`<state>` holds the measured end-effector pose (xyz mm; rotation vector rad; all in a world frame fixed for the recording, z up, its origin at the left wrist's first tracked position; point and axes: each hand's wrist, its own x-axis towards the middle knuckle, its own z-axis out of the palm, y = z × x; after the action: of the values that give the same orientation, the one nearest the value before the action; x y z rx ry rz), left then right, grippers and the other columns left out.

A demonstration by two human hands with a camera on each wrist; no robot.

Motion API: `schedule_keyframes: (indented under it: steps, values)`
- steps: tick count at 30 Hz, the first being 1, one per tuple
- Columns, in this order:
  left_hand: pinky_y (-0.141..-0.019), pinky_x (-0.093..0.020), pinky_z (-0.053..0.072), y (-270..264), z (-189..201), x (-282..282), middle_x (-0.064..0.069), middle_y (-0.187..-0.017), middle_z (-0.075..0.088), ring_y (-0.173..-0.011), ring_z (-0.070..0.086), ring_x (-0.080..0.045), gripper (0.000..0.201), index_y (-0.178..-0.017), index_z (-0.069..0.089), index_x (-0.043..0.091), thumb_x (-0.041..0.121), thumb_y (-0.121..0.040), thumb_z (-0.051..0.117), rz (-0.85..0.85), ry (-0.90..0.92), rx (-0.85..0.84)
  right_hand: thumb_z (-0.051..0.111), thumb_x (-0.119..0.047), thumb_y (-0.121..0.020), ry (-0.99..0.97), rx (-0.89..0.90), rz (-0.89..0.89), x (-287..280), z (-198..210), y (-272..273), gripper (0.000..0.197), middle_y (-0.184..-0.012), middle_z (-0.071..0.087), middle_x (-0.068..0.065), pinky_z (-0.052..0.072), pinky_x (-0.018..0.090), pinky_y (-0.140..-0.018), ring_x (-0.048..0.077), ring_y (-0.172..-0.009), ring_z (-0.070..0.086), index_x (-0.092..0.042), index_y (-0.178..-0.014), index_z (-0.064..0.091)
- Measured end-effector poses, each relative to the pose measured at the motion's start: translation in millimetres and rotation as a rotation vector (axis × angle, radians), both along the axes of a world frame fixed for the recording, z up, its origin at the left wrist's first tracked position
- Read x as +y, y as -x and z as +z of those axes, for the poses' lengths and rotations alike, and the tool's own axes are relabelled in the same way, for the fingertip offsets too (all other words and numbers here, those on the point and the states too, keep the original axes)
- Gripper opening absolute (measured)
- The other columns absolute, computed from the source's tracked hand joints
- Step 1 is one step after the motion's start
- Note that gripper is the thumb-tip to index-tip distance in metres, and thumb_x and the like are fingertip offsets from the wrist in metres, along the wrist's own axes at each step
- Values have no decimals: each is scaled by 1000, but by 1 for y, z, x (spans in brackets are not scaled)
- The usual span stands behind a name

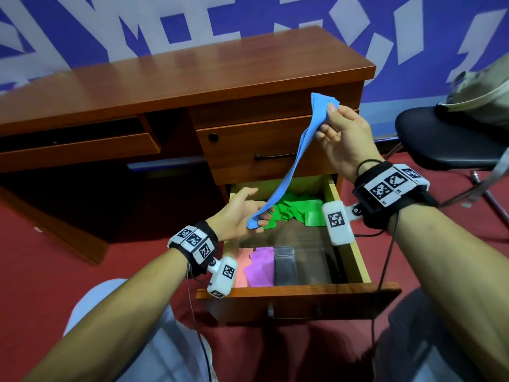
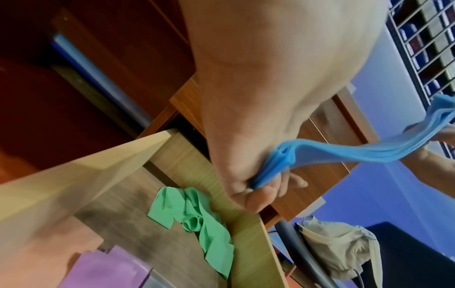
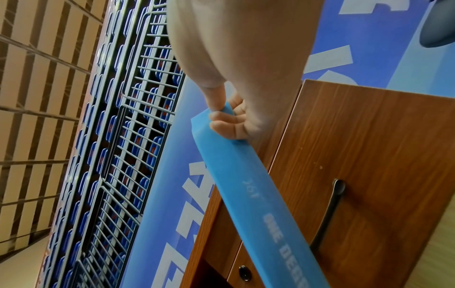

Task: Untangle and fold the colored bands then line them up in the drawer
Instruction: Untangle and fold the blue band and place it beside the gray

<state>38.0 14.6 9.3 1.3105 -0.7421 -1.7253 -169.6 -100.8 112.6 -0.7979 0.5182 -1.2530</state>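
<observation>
Two hands (image 1: 239,213) (image 1: 341,136) pinching one blue band (image 1: 296,158), four bands in drawer (image 1: 355,260)

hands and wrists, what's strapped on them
Both forearms are bare, no sleeves. The left hand and right hand are bare; each wrist wears a black strap with white square-code tags, a white camera pod hanging below and a thin black cable.

Both bare forearms reach forward, each wrist wrapped in a black strap carrying white marker blocks. The right hand (image 1: 343,136) is raised high with its back toward the camera, thumb and fingers pinching the top end of a blue band (image 1: 296,161). The left hand (image 1: 242,213) sits lower and nearer the body, palm turned inward, fingers curled round the band's bottom end, so the band stretches diagonally between the hands.
</observation>
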Motion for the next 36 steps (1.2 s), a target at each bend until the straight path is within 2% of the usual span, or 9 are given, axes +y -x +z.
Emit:
schedule_keyframes:
  steps: [3, 5, 7, 11, 13, 16, 23, 29, 36]
  values:
    - [-55, -26, 34, -3, 4, 3, -2, -71, 41, -57, 40, -14, 12, -79, 51, 9, 13, -84, 41, 91, -4, -5, 59, -14, -100, 11, 5, 1, -1, 1, 2, 10, -77, 60, 3, 49, 22, -63, 12, -67, 53, -11, -91, 58]
    - [-51, -27, 37, -6, 6, 4, -3, -70, 39, -55, 41, -15, 12, -68, 46, 12, 3, -75, 47, 153, 4, 2, 59, -14, -100, 23, 8, 8, -1, 2, 5, 11, -76, 61, 3, 49, 22, -65, 12, -67, 53, -11, -90, 60]
    - [-52, -28, 42, -12, 4, 4, -9, -80, 54, -59, 50, -19, 16, -69, 56, 9, -4, -77, 49, 224, -21, -11, 58, -15, -101, 31, 13, 16, -2, 2, 7, 10, -76, 61, 2, 50, 22, -65, 12, -67, 52, -11, -91, 60]
    - [-54, -22, 47, -22, 3, 1, -12, -82, 68, -66, 60, -17, 23, -72, 69, 6, -4, -90, 60, 315, -116, -95, 58, -14, -101, 35, 13, 37, -4, 2, 10, 8, -77, 60, 2, 50, 22, -67, 11, -69, 52, -11, -93, 59]
    - [-54, -19, 47, -24, 6, 0, -11, -80, 71, -69, 63, -15, 12, -84, 68, 6, -4, -90, 66, 349, -141, -112, 58, -14, -101, 42, 16, 57, -4, 1, 12, 8, -77, 60, 2, 50, 22, -67, 11, -68, 52, -11, -94, 60]
    - [-51, -16, 48, -29, 11, -3, -7, -77, 69, -66, 60, -11, 15, -86, 63, 9, -5, -88, 70, 417, -146, -124, 56, -14, -101, 75, 41, 129, -6, 0, 14, 9, -73, 59, 0, 49, 22, -65, 9, -64, 52, -12, -93, 60]
    - [-53, -15, 48, -21, 38, -1, 0, -72, 71, -55, 60, -5, 13, -90, 69, 10, -1, -87, 74, 371, -42, -127, 56, -3, -98, 268, 410, 439, 3, -20, 3, 14, -64, 56, 3, 47, 23, -55, 11, -53, 50, -12, -87, 57]
    - [-55, -12, 47, -4, 44, 8, 2, -86, 72, -67, 63, -2, 13, -104, 71, 9, 3, -95, 63, 215, 36, -93, 60, -4, -97, 412, 722, 726, 21, -46, -16, 3, -77, 56, 17, 50, 25, -57, 17, -56, 50, -1, -96, 59]
    - [-56, -11, 46, 4, 48, 14, 4, -79, 71, -70, 59, -3, 13, -97, 70, 11, 10, -101, 57, 231, 27, 6, 59, -3, -97, 358, 669, 777, 25, -48, -22, 2, -69, 60, 9, 51, 25, -59, 15, -55, 49, -1, -96, 59]
